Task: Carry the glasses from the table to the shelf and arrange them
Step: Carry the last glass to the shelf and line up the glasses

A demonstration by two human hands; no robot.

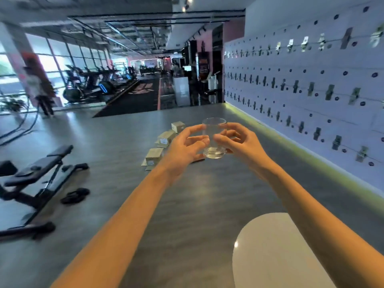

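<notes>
A clear drinking glass (214, 138) with a thick base is held upright in the air in front of me, above the grey floor. My left hand (186, 145) curls around its left side, fingers touching the wall of the glass. My right hand (235, 140) wraps its right side, thumb on the front and fingers behind. Both arms reach forward from the bottom of the view. No shelf is in view.
A round white table (276, 252) shows at the lower right. Several small cardboard boxes (164, 142) lie on the floor ahead. A weight bench (39, 173) stands at the left. A wall of lockers (311, 90) runs along the right. A person (39, 88) stands far left.
</notes>
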